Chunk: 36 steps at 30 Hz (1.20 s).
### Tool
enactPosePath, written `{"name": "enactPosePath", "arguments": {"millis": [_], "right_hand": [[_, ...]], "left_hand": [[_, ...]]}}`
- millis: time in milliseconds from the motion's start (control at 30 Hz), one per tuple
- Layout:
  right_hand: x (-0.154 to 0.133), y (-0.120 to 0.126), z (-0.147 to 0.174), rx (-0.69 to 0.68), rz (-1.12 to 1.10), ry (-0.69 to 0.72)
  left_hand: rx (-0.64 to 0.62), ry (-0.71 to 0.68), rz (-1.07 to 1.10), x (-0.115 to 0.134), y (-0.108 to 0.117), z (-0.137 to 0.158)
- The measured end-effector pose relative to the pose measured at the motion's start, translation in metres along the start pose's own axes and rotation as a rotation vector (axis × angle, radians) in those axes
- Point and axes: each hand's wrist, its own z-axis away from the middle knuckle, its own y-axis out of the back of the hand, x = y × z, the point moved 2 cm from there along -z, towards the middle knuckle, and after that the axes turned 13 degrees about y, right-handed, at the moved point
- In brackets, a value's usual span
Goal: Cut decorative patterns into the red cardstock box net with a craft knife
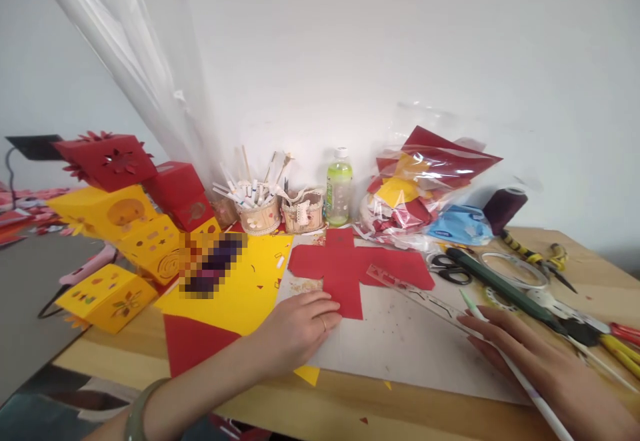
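Observation:
A red paper cutout in the shape of a cross lies on a pale grey board in the middle of the table. My left hand rests at its lower left edge, fingers laid flat and close together, gripping nothing. On the right, my right hand pinches the near end of a clear ruler with cut-out shapes. The ruler's far end reaches over the cutout's right arm. A white pen with a green tip is tucked between the same hand's fingers, pointing up and left.
Yellow paper and red paper lie on the left beside stacked yellow and red boxes. Behind stand a cup of markers, a bottle and a bag of paper scraps. Scissors, tape and pliers lie right.

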Motion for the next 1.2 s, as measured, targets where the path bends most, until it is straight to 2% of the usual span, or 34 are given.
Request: {"name": "enactPosePath", "arguments": {"millis": [100, 167, 233, 333, 433, 500, 600, 667, 767, 900, 967, 1100, 1200], "right_hand": [[-0.006, 0.003, 0.007, -0.104, 0.064, 0.05], [-0.013, 0.009, 0.008, -0.081, 0.063, 0.001], [-0.021, 0.017, 0.004, 0.0, 0.0, -0.083], [-0.03, 0.027, -0.004, 0.113, -0.222, -0.315], [-0.036, 0.029, -0.009, 0.082, -0.548, -0.567], [-0.041, 0.029, -0.013, 0.034, -0.726, -0.685], [-0.05, 0.028, -0.019, 0.026, -0.863, -0.803], [-0.057, 0.026, -0.024, 0.028, -0.912, -0.826], [-0.068, 0.022, -0.034, -0.025, -0.954, -0.796], [-0.076, 0.02, -0.048, -0.084, -0.874, -0.675], [-0.074, 0.023, -0.055, -0.037, -0.726, -0.537], [-0.062, 0.025, -0.069, 0.12, -0.421, -0.183], [-0.051, 0.012, -0.075, 0.027, -0.302, -0.028]], "left_hand": [[-0.051, -0.05, -0.115, 0.002, -0.007, 0.001], [-0.082, -0.062, -0.159, 0.001, -0.012, 0.002], [-0.094, -0.065, -0.194, 0.0, -0.015, 0.003], [-0.09, -0.081, -0.212, 0.0, -0.018, 0.002], [-0.021, -0.108, -0.185, 0.004, -0.015, -0.001], [0.06, -0.123, -0.165, 0.009, -0.01, -0.004], [0.19, -0.125, -0.138, 0.017, 0.002, -0.009], [0.278, -0.117, -0.093, 0.024, 0.011, -0.014], [0.386, -0.07, 0.019, 0.034, 0.021, -0.022], [0.388, -0.002, 0.103, 0.035, 0.026, -0.033], [0.384, 0.032, 0.121, 0.026, 0.028, -0.035], [0.37, 0.207, 0.125, -0.004, 0.03, -0.024], [0.238, 0.167, 0.074, -0.016, 0.022, -0.008]]}}
